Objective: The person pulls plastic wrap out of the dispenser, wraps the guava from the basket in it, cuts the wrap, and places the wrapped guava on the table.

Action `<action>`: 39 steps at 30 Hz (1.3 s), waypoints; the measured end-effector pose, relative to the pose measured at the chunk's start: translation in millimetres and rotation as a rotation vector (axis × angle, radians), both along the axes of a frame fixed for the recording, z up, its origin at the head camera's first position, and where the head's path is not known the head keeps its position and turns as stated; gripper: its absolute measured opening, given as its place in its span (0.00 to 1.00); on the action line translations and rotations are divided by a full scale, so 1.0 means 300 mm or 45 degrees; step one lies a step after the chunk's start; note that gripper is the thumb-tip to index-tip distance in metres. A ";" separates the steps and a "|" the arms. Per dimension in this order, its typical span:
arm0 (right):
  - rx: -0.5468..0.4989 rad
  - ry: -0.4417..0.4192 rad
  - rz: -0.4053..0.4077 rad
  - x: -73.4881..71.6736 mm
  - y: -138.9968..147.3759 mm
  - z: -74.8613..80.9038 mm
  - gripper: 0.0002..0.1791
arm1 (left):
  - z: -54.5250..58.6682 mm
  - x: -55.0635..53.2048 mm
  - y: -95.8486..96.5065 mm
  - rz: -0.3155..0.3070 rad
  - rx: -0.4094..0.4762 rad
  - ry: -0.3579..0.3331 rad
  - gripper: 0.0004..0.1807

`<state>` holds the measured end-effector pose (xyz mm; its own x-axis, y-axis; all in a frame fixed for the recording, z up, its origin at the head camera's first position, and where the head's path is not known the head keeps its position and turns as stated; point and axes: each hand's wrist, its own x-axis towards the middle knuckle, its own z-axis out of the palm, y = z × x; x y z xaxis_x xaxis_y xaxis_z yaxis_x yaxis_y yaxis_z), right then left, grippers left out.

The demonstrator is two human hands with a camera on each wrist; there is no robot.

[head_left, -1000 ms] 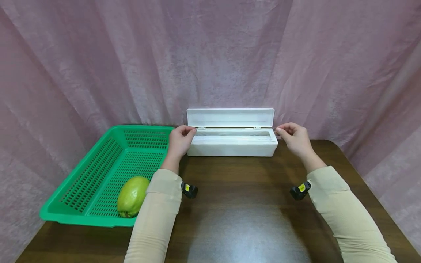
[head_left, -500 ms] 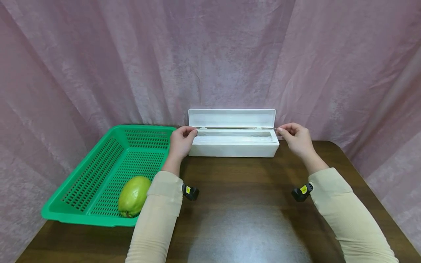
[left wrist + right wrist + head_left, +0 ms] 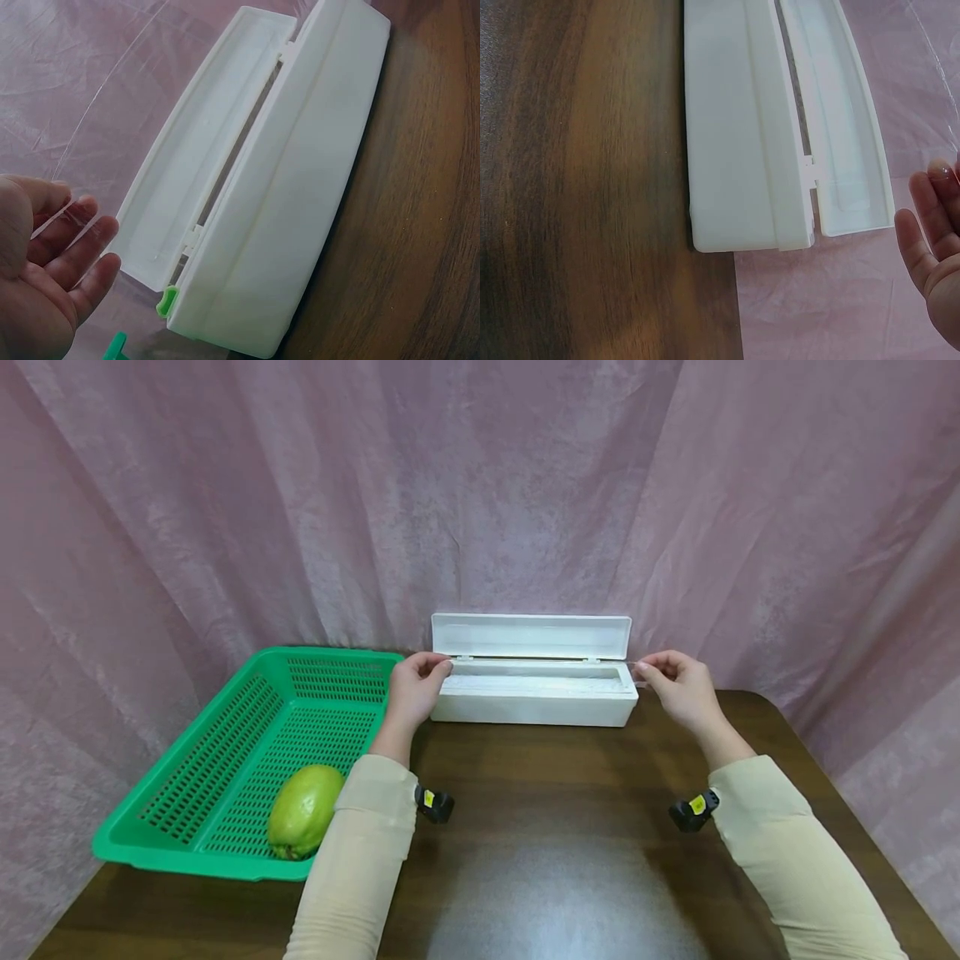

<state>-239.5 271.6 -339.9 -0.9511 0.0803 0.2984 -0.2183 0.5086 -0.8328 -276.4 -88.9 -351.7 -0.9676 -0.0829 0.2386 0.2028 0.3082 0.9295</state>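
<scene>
A white cling film dispenser box [image 3: 534,708] stands at the back of the table. Its lid [image 3: 531,636] is raised and leans back. My left hand [image 3: 415,692], at the box's left end, pinches one end of the clear film's edge [image 3: 97,94] between thumb and fingertips. At the right end, my right hand [image 3: 682,689] pinches the other end of that edge. The film stretches between both hands above the box, showing as a thin bright line in the wrist views. In the right wrist view my right thumb is out of frame, and the film is hard to see.
A green perforated plastic basket [image 3: 247,760] stands at the left, holding a yellow-green oval fruit [image 3: 303,810] partly behind my left sleeve. A small green tab [image 3: 167,301] sits at the box's left end. Behind hangs a pink curtain [image 3: 525,485]. Brown wooden table [image 3: 555,810] lies in front.
Both hands keep their pinch on the film, and the right hand sits slightly lower in the head view. The box and its lid also appear a little lower; the head view has shifted slightly.
</scene>
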 end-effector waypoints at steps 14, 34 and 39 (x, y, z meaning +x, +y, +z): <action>-0.021 0.049 0.012 0.008 0.005 -0.011 0.16 | 0.002 0.015 -0.001 -0.008 -0.024 -0.038 0.13; 0.036 0.063 -0.036 0.001 0.016 0.017 0.16 | 0.023 -0.004 0.015 -0.004 0.017 0.031 0.11; 0.016 0.059 -0.010 0.001 0.016 0.026 0.17 | 0.028 -0.003 0.015 0.007 0.014 0.046 0.10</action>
<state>-239.3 276.4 -332.2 -0.9355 0.0836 0.3433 -0.2528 0.5205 -0.8156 -277.2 -84.5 -343.2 -0.9578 -0.0912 0.2725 0.2345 0.2996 0.9248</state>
